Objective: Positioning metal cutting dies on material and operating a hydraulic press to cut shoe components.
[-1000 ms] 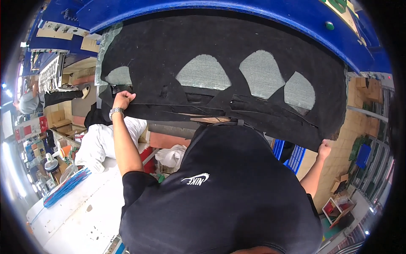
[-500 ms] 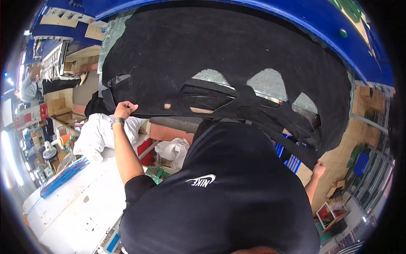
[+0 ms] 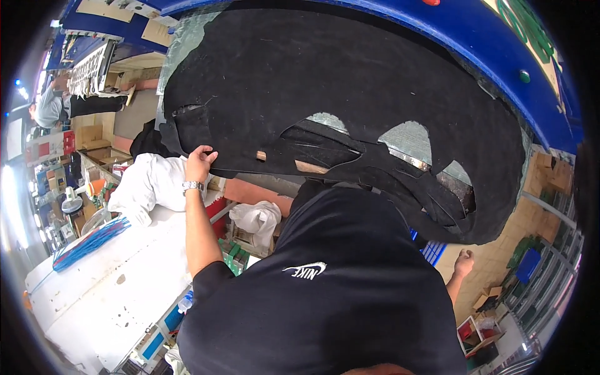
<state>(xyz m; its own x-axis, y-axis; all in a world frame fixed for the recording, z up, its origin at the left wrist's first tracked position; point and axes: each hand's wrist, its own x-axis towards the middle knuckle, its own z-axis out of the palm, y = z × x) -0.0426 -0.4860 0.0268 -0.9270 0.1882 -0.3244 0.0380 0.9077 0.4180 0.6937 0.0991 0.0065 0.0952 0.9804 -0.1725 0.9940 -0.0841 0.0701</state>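
Observation:
A large black leather-like sheet (image 3: 262,75) with several cut-out holes covers a pale work surface (image 3: 406,140) in front of me. My left hand (image 3: 200,164) pinches the sheet's near edge at the left, thumb and fingers closed on it; a metal watch sits on that wrist. Loose flaps and strips of the sheet sag around the holes along its near side. My right hand (image 3: 463,262) is off the sheet, just below its near right edge, with fingers loosely bent and nothing visible in them.
A blue machine beam (image 3: 475,69) with a green button arches over the far side. At left, white cloth (image 3: 153,184) lies on a white table (image 3: 81,306) beside blue cords (image 3: 90,244). Blue crates (image 3: 432,252) show under the sheet. Another person (image 3: 59,109) stands far left.
My right hand has let go of the sheet's near right edge, and the hanging strip there now lies up with the sheet. My left hand keeps its pinch; the view has shifted slightly.

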